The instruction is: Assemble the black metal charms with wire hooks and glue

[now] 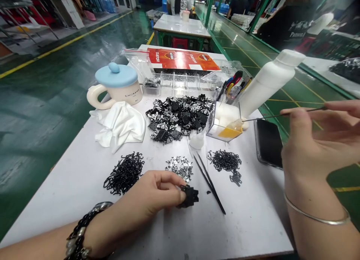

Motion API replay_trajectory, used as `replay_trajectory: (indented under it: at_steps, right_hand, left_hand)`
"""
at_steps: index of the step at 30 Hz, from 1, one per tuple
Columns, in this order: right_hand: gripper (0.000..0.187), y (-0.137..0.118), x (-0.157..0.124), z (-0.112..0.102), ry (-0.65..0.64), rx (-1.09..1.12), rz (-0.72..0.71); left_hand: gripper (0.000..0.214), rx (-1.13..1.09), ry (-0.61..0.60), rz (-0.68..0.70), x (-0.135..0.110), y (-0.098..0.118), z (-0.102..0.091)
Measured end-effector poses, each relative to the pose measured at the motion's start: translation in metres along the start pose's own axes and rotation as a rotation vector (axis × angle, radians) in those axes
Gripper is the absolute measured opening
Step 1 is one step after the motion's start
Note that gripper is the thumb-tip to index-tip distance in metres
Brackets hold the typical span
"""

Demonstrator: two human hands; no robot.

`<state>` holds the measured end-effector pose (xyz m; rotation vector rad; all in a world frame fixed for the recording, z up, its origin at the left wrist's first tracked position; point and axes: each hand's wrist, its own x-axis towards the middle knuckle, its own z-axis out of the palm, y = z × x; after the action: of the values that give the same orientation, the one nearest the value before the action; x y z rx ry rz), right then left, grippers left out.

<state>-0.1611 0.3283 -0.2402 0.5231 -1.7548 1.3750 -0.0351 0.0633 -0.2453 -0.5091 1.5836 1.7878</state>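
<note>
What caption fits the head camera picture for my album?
Left hand pinches a small black part; right hand holds a thin pick.

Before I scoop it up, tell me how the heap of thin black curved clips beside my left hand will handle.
The heap of thin black curved clips will probably feel light and springy. Their hooks look interlocked, so lifting one may drag others. Pushed, it would likely spread loosely.
</note>
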Motion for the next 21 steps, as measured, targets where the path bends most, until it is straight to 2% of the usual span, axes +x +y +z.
replay_trajectory:
  at_steps: [2, 4, 6, 8, 9, 12, 14, 16, 21]
  right_hand:
    - [0.041, 0.002, -0.002, 0.003, -0.041, -0.219, -0.128]
    - [0.043, -0.001, -0.004, 0.005, -0.171, -0.360, -0.132]
    - [0.045, -0.011, -0.008, 0.008, -0.199, -0.301, -0.115]
    - [0.043, -0.028, -0.018, 0.012, -0.234, -0.089, -0.091]
    - [0.042, -0.037, -0.024, 0.014, -0.331, 0.011, -0.075]
    - [0.046, -0.062, -0.043, 0.021, -0.813, 0.058, -0.101]
    - [0.044, -0.073, -0.054, 0.026, -0.985, 0.019, -0.142]
    - [0.041, -0.078, -0.061, 0.030, -1.025, 0.001, -0.162]
    - [0.032, -0.081, -0.069, 0.034, -0.979, 0.007, -0.164]
  left_hand:
    - [0.021, -0.012, 0.019, 0.017, -0.002, 0.000, 0.001]
    - [0.021, -0.025, 0.023, 0.036, -0.003, 0.000, 0.002]
    - [0.021, -0.034, 0.019, 0.045, -0.004, 0.001, 0.002]
    - [0.019, -0.039, 0.012, 0.040, -0.004, 0.001, 0.002]
    - [0.018, -0.045, 0.009, 0.037, -0.004, 0.001, 0.001]
    - [0.018, -0.063, -0.007, 0.048, -0.004, 0.001, 0.000]
    - [0.018, -0.067, -0.030, 0.058, -0.003, 0.001, -0.001]
    - [0.017, -0.073, -0.058, 0.066, -0.002, 0.000, -0.002]
    - [0.016, -0.100, -0.091, 0.046, -0.002, -0.002, -0.002]
